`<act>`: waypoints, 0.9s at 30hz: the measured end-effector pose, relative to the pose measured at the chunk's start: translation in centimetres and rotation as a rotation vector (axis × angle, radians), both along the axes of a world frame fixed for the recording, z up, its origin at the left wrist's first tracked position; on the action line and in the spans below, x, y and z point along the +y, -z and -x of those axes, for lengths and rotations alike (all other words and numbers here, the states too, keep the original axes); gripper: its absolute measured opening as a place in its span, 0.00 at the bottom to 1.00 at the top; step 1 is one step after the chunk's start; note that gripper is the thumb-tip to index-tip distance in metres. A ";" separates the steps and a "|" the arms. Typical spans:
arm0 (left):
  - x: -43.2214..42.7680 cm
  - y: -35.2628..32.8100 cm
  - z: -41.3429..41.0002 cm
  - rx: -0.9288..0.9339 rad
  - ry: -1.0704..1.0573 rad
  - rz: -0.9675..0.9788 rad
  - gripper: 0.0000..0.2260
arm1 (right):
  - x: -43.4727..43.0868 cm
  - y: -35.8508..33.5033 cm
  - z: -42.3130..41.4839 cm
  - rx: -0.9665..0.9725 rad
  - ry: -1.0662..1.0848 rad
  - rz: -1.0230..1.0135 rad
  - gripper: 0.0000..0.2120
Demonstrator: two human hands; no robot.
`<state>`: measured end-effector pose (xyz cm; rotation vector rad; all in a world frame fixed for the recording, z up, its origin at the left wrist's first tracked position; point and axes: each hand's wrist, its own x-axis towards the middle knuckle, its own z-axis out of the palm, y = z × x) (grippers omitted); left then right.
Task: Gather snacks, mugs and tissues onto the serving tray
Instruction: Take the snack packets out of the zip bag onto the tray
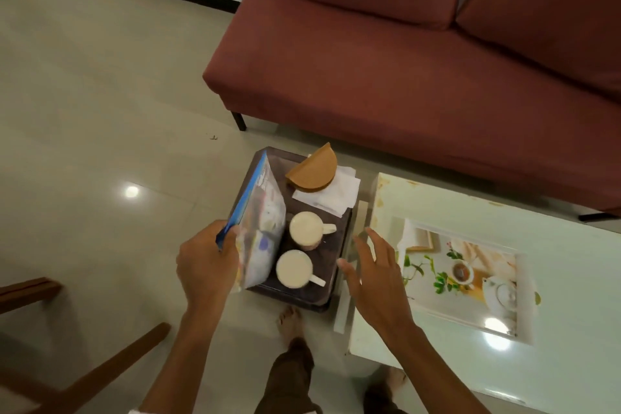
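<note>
Left hand (205,262) grip clamps snack bag (265,222), right hand (376,282) spread empty by the tray (302,305): a tilt could slide mugs (304,228)!

Light: dim, warm, from overhead. Glare: round bright spots on floor (84,94) at 9 o'clock, counter (571,262) at 4 o'clock. Focus: soft throughout; edges bowed.

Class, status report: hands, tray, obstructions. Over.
Left hand grips snack bag at tray left side. Right hand open beside tray. Mugs, tissues aboard. Table close right.
</note>
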<state>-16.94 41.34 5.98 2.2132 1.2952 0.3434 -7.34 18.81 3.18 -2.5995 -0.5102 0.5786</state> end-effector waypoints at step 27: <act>-25.7 -10.0 -6.1 -0.294 0.357 0.712 0.14 | -14.6 -13.5 -0.8 0.122 0.401 -0.605 0.03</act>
